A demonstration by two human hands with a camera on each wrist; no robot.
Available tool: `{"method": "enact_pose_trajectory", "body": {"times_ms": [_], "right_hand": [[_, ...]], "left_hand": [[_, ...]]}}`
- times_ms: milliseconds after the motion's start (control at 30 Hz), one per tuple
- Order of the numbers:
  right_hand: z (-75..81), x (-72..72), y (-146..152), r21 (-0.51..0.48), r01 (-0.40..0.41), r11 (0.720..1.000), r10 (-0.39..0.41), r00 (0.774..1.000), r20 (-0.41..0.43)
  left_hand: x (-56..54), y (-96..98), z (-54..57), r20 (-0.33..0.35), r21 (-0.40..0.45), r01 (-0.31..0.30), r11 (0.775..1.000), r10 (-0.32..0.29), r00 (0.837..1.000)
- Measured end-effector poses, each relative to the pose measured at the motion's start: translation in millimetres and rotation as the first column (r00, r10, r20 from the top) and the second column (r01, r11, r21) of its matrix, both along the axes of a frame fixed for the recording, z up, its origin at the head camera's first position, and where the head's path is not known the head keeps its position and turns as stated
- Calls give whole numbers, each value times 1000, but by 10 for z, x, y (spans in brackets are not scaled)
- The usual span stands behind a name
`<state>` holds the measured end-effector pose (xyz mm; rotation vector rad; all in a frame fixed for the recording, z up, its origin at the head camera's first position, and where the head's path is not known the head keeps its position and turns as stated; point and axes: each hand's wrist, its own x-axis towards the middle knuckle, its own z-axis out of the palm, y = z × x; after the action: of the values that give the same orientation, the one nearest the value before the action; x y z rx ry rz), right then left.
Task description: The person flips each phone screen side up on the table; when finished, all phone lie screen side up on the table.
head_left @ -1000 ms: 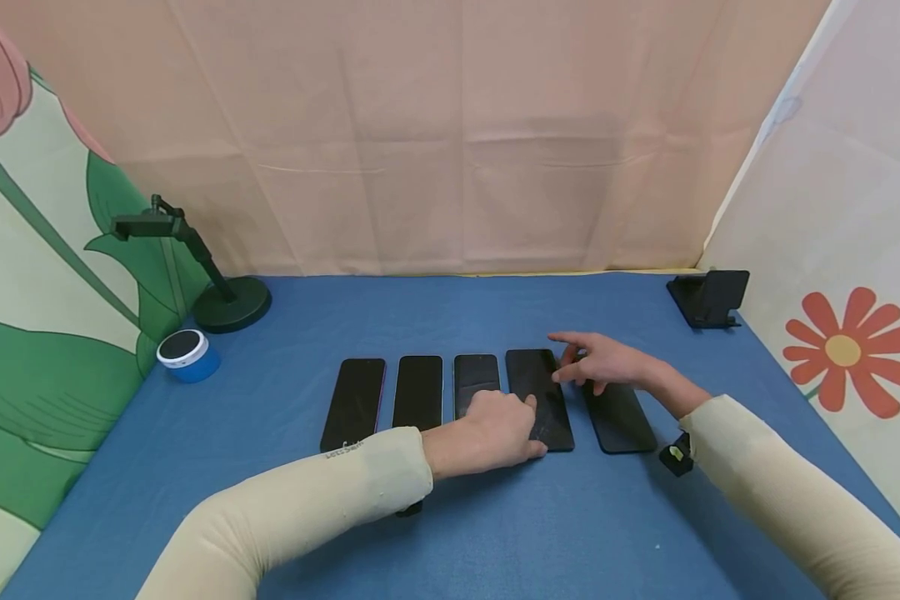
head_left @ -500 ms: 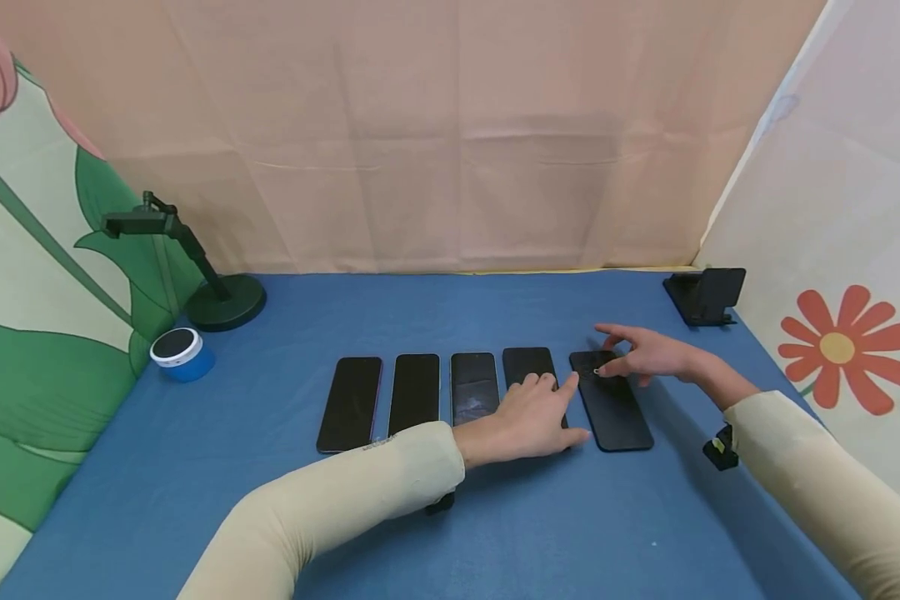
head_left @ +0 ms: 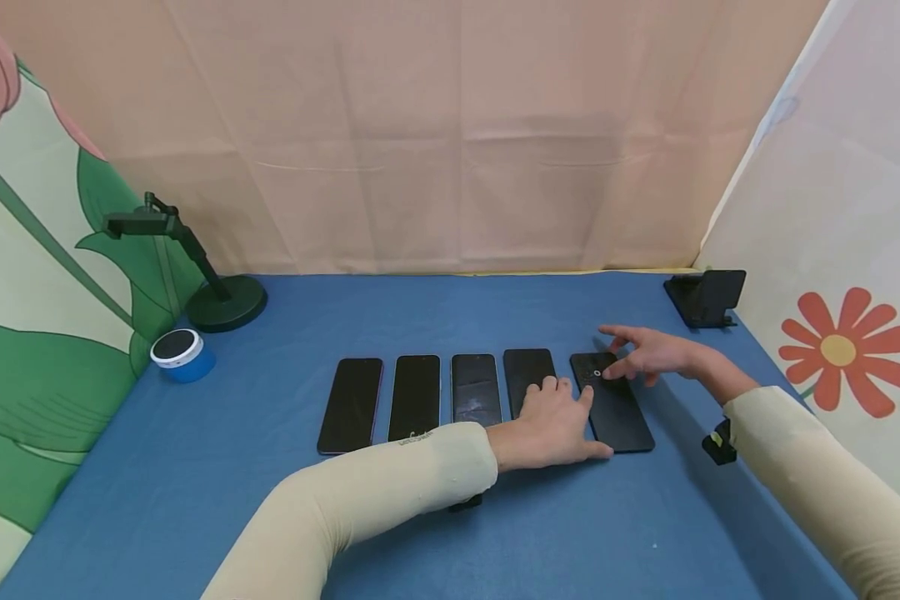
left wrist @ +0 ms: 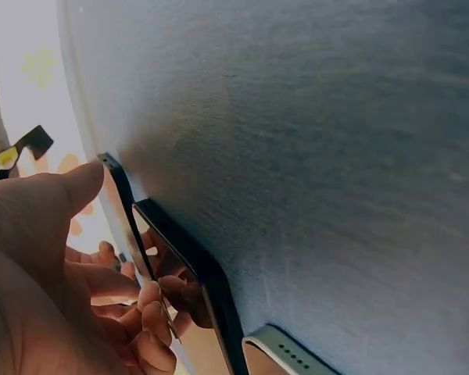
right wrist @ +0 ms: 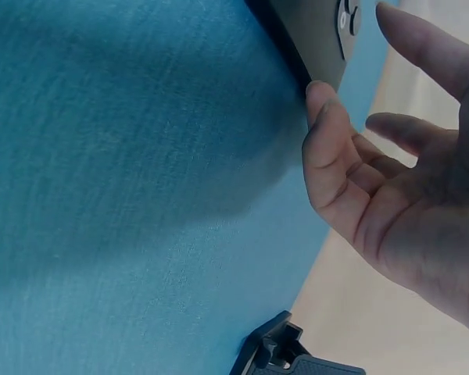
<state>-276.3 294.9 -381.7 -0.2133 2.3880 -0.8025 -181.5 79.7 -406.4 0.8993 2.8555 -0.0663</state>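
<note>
A row of several dark smartphones lies on the blue cloth. The rightmost smartphone lies back up, its camera ring showing. My left hand reaches over the black smartphone beside it and partly covers that one. Its thumb and forefinger are spread along the left side and near end of the rightmost smartphone. At that phone's far end is my right hand, thumb over the back by the camera. In the right wrist view, a curled finger meets the phone's edge while other fingers stay spread.
Left of these are more smartphones, screens up, one black smartphone outermost. A green lamp-like stand and a blue-and-white round container stand at the left. A black folding stand sits at the back right corner.
My left hand has slid right, from the second phone from the right to the rightmost one's side. My right hand has shifted right, uncovering that phone's camera ring.
</note>
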Motion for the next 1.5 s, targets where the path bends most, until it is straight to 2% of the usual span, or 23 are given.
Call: {"method": "enact_pose_trajectory", "body": {"times_ms": [133, 400, 733, 1033, 1300, 1500], "right_hand": [[8, -22, -5, -6, 12, 1000, -12, 1000, 13], [46, -81, -44, -17, 10, 1000, -9, 1000, 26], [61, -136, -36, -23, -14, 1000, 15, 1000, 15], [-50, -151, 54, -95, 37, 995, -34, 999, 29], [-139, -98, 141, -205, 108, 973, -97, 993, 64], [-131, -39, 162, -235, 95, 967, -86, 995, 45]], "left_hand": [[-12, 30, 2, -20, -23, -10, 1000, 10, 1000], [-49, 46, -20, -18, -37, -17, 999, 16, 1000], [-50, 67, -2, -52, -63, 2, 998, -5, 999], [-57, 94, -26, -66, -83, 20, 996, -26, 997], [-68, 81, -48, -56, -83, 32, 996, -37, 998], [-77, 63, -56, -69, -70, 41, 997, -46, 997]]}}
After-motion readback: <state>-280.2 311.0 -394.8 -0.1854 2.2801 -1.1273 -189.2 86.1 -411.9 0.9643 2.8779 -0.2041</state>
